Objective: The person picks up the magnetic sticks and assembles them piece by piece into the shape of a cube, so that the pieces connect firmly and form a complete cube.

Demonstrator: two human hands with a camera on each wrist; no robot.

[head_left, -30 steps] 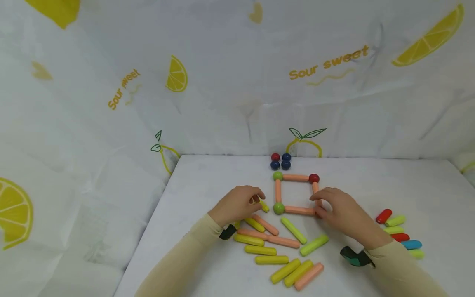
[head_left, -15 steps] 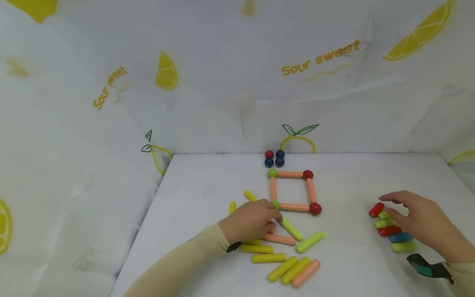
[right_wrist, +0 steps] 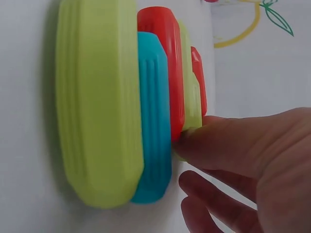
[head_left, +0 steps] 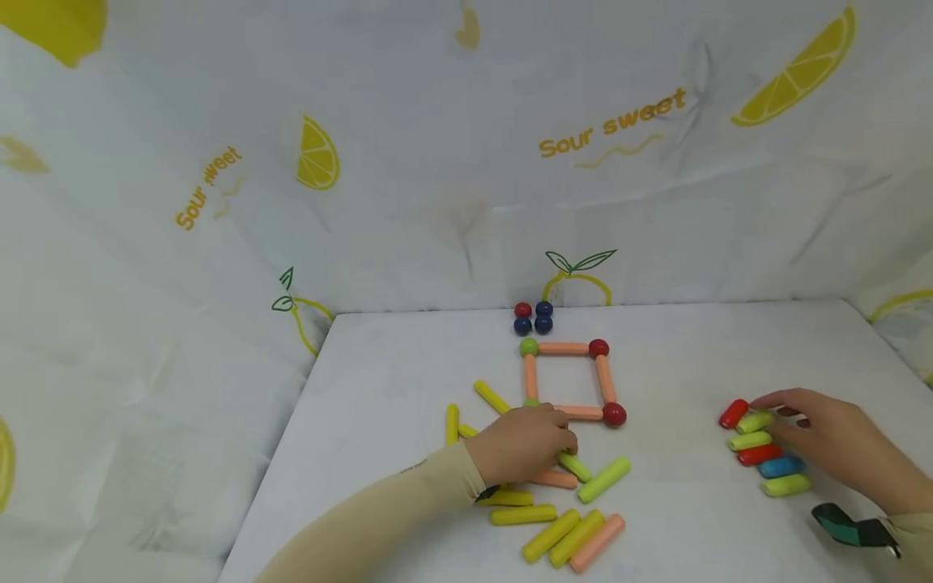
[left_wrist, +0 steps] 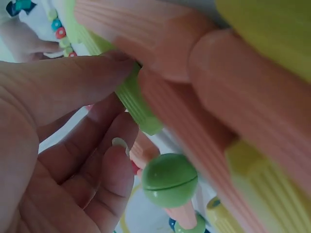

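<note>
The white table (head_left: 678, 518) meets a lemon-printed sheet (head_left: 437, 202) along its back edge, and four small balls (head_left: 533, 318), one red and three dark blue, sit close to that edge, a little left of its middle. Just in front of them lies a square (head_left: 564, 349) of peach sticks with light green balls at its left corners and dark red ones at its right. A broad strip of tabletop runs between the square and the left edge, and another between it and the row of short sticks (head_left: 760, 455) nearer the right edge. The left hand (head_left: 525, 445), close in front of the square and covering part of its front left corner, pinches a long light green stick (head_left: 574, 467) between thumb and fingers. Yellow sticks (head_left: 522, 515) and peach sticks (head_left: 598, 543) crowd around and below it toward the front, leaving it little room on those sides. The right hand (head_left: 831, 429) reaches over from the right edge, its thumb and forefinger gripping the end of a short light green stick (head_left: 754, 422); red, blue and light green neighbours lie hard against one another. Both held sticks are straight and matte with bevelled ends; grooves run lengthwise along the long one.
</note>
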